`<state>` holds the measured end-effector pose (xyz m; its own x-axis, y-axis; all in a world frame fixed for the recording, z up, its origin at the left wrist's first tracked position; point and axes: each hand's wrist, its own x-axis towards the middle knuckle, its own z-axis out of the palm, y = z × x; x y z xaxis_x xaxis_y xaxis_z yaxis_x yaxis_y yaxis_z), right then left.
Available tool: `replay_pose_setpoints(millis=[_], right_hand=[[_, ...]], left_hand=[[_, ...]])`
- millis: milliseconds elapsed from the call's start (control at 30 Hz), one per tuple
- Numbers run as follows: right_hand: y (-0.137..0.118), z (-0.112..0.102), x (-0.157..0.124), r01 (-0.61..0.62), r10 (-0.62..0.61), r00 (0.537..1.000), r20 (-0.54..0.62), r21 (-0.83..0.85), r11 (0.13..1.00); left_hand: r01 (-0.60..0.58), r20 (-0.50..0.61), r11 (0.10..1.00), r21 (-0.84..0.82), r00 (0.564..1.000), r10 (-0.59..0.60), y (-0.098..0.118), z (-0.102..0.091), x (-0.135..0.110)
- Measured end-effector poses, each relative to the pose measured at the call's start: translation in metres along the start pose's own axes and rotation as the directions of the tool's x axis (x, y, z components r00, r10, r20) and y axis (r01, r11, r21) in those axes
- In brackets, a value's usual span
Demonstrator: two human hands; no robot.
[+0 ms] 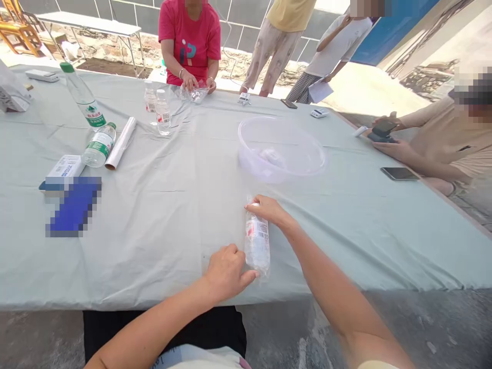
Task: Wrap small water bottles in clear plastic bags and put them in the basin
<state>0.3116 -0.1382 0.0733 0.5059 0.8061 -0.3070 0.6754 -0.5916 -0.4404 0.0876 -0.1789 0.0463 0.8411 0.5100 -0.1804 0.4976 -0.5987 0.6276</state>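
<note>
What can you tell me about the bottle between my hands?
The bottle looks like clear plastic, with a pale label bearing a red patch and print too small to read. Crinkled clear film surrounds it. It lies on its side on the pale table cover, base toward you. Your right-hand grip covers much of its far end; your left-hand grip is beside the near end, thumb at the film. Whether it's full is unclear.
</note>
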Motion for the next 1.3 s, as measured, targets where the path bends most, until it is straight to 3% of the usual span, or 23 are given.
replay_pose_setpoints(millis=[133,200,233,300,367,400,500,633,733,833,933,1033,1100,1133,1200,1300], right_hand=[[-0.010,0.001,-0.008,0.004,-0.007,0.999,0.031,0.110,0.994],[-0.016,-0.001,-0.011,0.038,-0.042,0.999,0.027,0.158,0.987],[-0.020,-0.003,-0.012,0.058,-0.063,0.998,0.022,0.174,0.983],[-0.028,-0.005,-0.013,0.096,-0.100,0.995,0.008,0.197,0.976],[-0.038,-0.006,-0.013,0.123,-0.121,0.992,-0.019,0.211,0.970],[-0.043,-0.006,-0.012,0.132,-0.127,0.991,-0.041,0.215,0.968],[-0.059,-0.006,-0.012,0.162,-0.137,0.983,-0.125,0.219,0.962],[-0.079,-0.013,-0.017,0.213,-0.159,0.959,-0.235,0.226,0.950],[-0.094,-0.026,-0.023,0.259,-0.164,0.931,-0.326,0.273,0.927],[-0.111,-0.039,-0.026,0.350,-0.171,0.878,-0.447,0.355,0.867],[-0.126,-0.046,-0.028,0.446,-0.196,0.820,-0.538,0.384,0.809],[-0.139,-0.042,-0.033,0.535,-0.276,0.751,-0.600,0.307,0.787],[-0.149,-0.034,-0.038,0.618,-0.390,0.699,-0.599,0.231,0.752],[-0.154,-0.028,-0.041,0.670,-0.463,0.672,-0.578,0.209,0.712],[-0.164,-0.018,-0.045,0.772,-0.622,0.614,-0.486,0.206,0.601],[-0.177,-0.004,-0.044,0.856,-0.804,0.509,-0.308,0.283,0.433]], left_hand=[[0.044,-0.021,0.992,-0.119,0.999,-0.047,-0.005,-0.009,-0.006],[0.039,-0.181,0.990,-0.134,0.981,-0.063,-0.006,-0.016,-0.011],[0.001,-0.318,0.993,-0.114,0.947,-0.037,-0.007,-0.019,-0.013],[-0.140,-0.569,0.990,-0.008,0.815,0.111,-0.007,-0.025,-0.018],[-0.277,-0.640,0.953,0.120,0.712,0.288,-0.007,-0.027,-0.020],[-0.309,-0.627,0.937,0.163,0.701,0.340,-0.008,-0.026,-0.019],[-0.242,-0.598,0.947,0.212,0.734,0.322,-0.017,-0.021,-0.012],[-0.122,-0.676,0.978,0.168,0.708,0.204,-0.040,-0.025,0.002],[-0.139,-0.688,0.987,0.081,0.709,0.156,-0.054,-0.047,0.009],[-0.245,-0.673,0.956,-0.161,0.736,0.076,-0.062,-0.077,0.011],[-0.310,-0.581,0.773,-0.553,0.809,-0.091,-0.066,-0.102,0.010],[-0.295,-0.369,0.363,-0.884,0.917,-0.153,-0.074,-0.113,0.012],[-0.265,-0.272,0.063,-0.962,0.949,-0.159,-0.083,-0.113,0.015],[-0.254,-0.241,-0.055,-0.966,0.954,-0.176,-0.089,-0.111,0.017],[-0.259,-0.206,-0.206,-0.944,0.947,-0.245,-0.101,-0.105,0.022],[-0.350,-0.223,-0.306,-0.886,0.897,-0.381,-0.121,-0.099,0.025]])
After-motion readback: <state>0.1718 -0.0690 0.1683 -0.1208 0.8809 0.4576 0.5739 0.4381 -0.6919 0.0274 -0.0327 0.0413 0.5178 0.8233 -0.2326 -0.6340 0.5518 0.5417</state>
